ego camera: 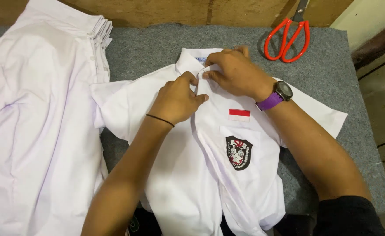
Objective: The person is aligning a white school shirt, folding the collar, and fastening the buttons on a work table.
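Note:
A white short-sleeved shirt [188, 183] lies face up on a grey felt-covered table [149, 48], collar away from me. It has a red-and-white strip above the chest pocket and a black, red and white badge [239, 152] on the pocket. My left hand [175, 99] pinches the left side of the front placket just below the collar. My right hand [236, 72], with a purple-strapped watch on the wrist, grips the collar and the right placket edge at the top button. Both hands touch each other at the neck opening.
A stack of several white shirts [35, 122] fills the left side, drooping over the table's front edge. Orange-handled scissors [288, 37] lie at the back right. A wooden board runs behind the table. Floor shows past the right edge.

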